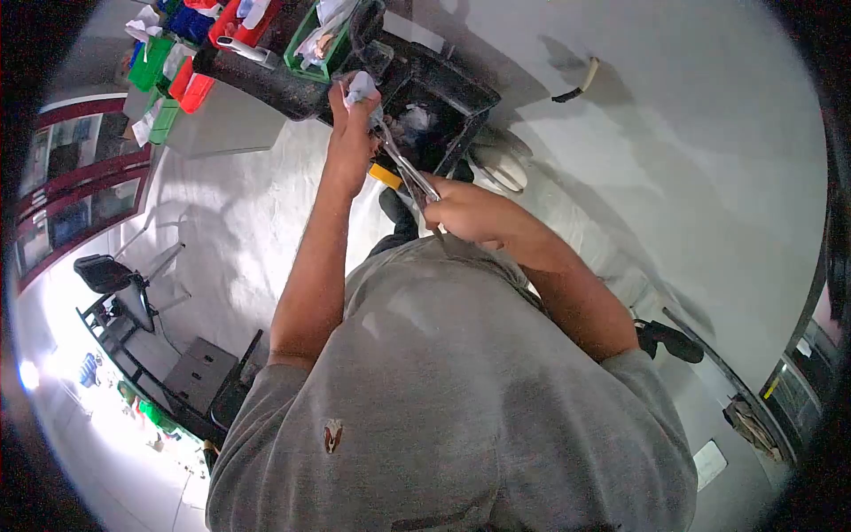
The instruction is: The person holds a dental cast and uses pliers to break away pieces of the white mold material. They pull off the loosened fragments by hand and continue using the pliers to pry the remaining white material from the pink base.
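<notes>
My left hand (353, 120) is raised in front of me, its fingers closed on a crumpled whitish piece of cloth or paper (362, 87). My right hand (468, 213), near my waist, wraps its fingers round one end of a long silver tool with two slim metal arms (409, 164). I cannot tell the tool's exact kind. Its far end reaches up to the left hand, close below the whitish piece. Beyond the hands, an open black container (448, 93) holds dark and whitish crumpled stuff.
Several green and red bins stand on a dark worktop, among them a green bin (312, 58) and a red bin (191, 86). A silver-handled object (248, 51) lies beside them. Near my feet is a yellow block (385, 176). A black chair (105, 274) stands at the left.
</notes>
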Demonstrator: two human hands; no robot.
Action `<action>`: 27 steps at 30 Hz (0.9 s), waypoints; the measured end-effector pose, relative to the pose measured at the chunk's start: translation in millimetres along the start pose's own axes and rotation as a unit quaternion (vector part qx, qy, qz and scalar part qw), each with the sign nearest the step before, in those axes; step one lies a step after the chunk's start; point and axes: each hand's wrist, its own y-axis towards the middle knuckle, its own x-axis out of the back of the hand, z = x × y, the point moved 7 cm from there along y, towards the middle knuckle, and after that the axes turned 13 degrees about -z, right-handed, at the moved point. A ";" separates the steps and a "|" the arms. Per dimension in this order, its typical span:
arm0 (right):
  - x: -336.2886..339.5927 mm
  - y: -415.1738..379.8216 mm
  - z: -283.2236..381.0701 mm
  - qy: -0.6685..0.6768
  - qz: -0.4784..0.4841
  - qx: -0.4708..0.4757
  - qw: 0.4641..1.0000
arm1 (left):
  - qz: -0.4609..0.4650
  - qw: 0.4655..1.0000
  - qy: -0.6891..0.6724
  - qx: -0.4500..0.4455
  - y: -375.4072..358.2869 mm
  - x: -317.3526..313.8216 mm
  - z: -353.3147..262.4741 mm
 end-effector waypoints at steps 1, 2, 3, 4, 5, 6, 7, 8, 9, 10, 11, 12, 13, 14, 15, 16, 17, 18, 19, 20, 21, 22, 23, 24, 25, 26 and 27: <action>-0.1 2.0 -0.4 -0.013 -0.010 0.014 1.000 | 0.004 1.000 -0.015 0.011 -1.3 -1.0 -1.6; -1.0 2.9 -0.9 -0.012 -0.010 0.013 1.000 | 0.009 0.999 -0.029 0.022 -2.1 -1.7 -2.0; -1.9 2.7 -0.7 -0.009 -0.010 0.005 1.000 | 0.010 0.999 -0.028 0.022 0.3 0.3 2.5; -2.9 2.0 0.9 -0.006 -0.011 -0.004 1.000 | 0.015 1.000 -0.019 -0.006 4.6 3.3 5.7; -3.0 -1.2 4.7 -0.006 -0.011 -0.004 1.000 | 0.020 0.999 -0.010 -0.035 7.3 4.7 7.4; -0.3 -10.5 17.5 -0.048 -0.034 -0.015 0.998 | 0.021 0.999 -0.010 -0.035 5.8 3.6 5.9; 1.2 -15.8 23.5 -0.091 -0.056 -0.026 0.994 | 0.005 0.998 0.012 -0.069 3.2 4.4 0.2; -4.5 -11.4 12.7 -0.091 -0.055 -0.027 0.994 | -0.012 0.994 0.034 -0.102 1.1 5.1 -4.9; -8.3 -1.7 1.1 -0.101 -0.092 0.038 0.990 | -0.012 0.994 0.035 -0.102 1.0 3.8 -4.5; -10.0 1.3 2.7 -0.110 -0.130 0.102 0.980 | -0.017 0.992 0.019 -0.121 1.2 2.7 -6.9; -14.2 3.9 -2.9 -0.110 -0.129 0.102 0.980 | -0.022 0.990 0.004 -0.140 1.6 2.3 -9.2; -14.8 4.1 -3.0 -0.131 -0.156 0.099 0.974 | -0.023 0.990 0.004 -0.140 2.5 1.7 -8.9; -14.1 3.5 -2.5 -0.151 -0.183 0.095 0.967 | -0.030 0.993 -0.004 -0.118 4.4 2.2 -5.5; -15.0 2.5 -1.3 -0.151 -0.184 0.094 0.967 | -0.037 0.995 -0.011 -0.096 5.5 2.6 -2.0; -13.5 -0.2 3.7 -0.150 -0.192 0.093 0.965 | -0.036 0.995 -0.011 -0.095 4.6 2.0 -1.4; -11.8 -2.4 7.5 -0.150 -0.201 0.093 0.964 | -0.029 0.994 -0.039 -0.098 2.9 1.9 -2.4; -12.0 -4.2 8.9 -0.150 -0.201 0.092 0.964 | -0.023 0.992 -0.066 -0.102 1.5 1.9 -3.5; -11.1 -6.7 11.3 -0.162 -0.214 0.102 0.958 | -0.023 0.992 -0.066 -0.102 0.7 1.3 -3.8; -9.7 -8.1 14.3 -0.174 -0.227 0.112 0.952 | -0.047 0.991 -0.077 -0.095 1.0 2.8 -3.5; -8.3 -9.0 16.1 -0.174 -0.227 0.112 0.951 | -0.070 0.990 -0.087 -0.088 0.6 4.5 -3.2; -8.1 -10.3 18.0 -0.167 -0.213 0.120 0.955 | -0.070 0.990 -0.087 -0.088 -3.1 3.7 -8.9; -8.1 -10.8 19.2 -0.160 -0.198 0.128 0.959 | -0.074 0.989 -0.107 -0.064 -7.3 4.5 -14.9; -6.6 -10.3 17.5 -0.160 -0.197 0.128 0.959 | -0.078 0.988 -0.127 -0.040 -9.2 5.5 -16.9; -5.5 -9.4 14.5 -0.163 -0.194 0.130 0.959 | -0.079 0.988 -0.127 -0.040 -7.7 6.7 -15.3; -4.1 -8.5 12.4 -0.166 -0.191 0.131 0.959 | -0.078 0.989 -0.123 -0.034 -4.5 7.6 -11.3; -1.8 -8.5 11.6 -0.166 -0.190 0.130 0.959 | -0.075 0.990 -0.120 -0.028 -3.0 7.7 -8.6; -1.4 -7.9 11.0 -0.150 -0.175 0.132 0.964 | -0.075 0.990 -0.120 -0.027 -3.1 7.3 -8.0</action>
